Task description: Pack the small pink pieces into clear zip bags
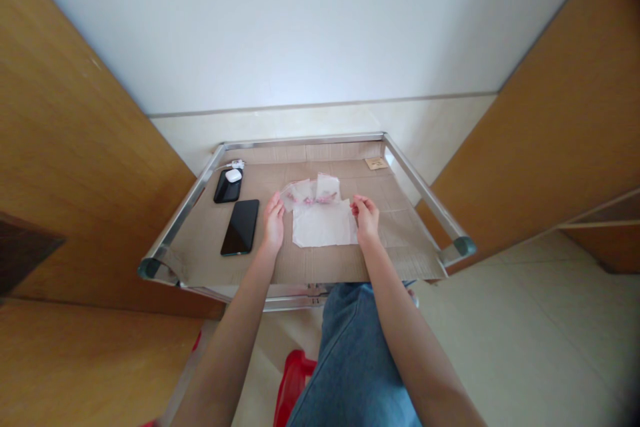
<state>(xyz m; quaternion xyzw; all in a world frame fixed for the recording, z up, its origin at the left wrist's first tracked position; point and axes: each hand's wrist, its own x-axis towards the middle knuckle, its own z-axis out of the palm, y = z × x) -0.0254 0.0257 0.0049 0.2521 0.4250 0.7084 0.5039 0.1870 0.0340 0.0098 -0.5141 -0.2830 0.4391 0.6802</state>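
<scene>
Small clear plastic bags with pink edges [303, 192] lie in a cluster on the cardboard. Below them is a flat white sheet or pouch [321, 225], with a see-through strip along its right side. At the cluster's left end, my left hand [273, 221] has its fingers closed on the edge of one clear bag. My right hand [367, 215] is curled in a pinch beside the sheet's upper right corner. Whatever its fingertips hold is too small to make out. Another small white packet [328, 187] lies at the cluster's right end.
A cardboard-lined rack [200, 267] with metal rails stands against the wall. On its left lie a large black phone [241, 227] and a smaller one [225, 188] under a white earbud case [233, 175]. A brown packet [376, 163] is at back right; a red stool [293, 380] is below.
</scene>
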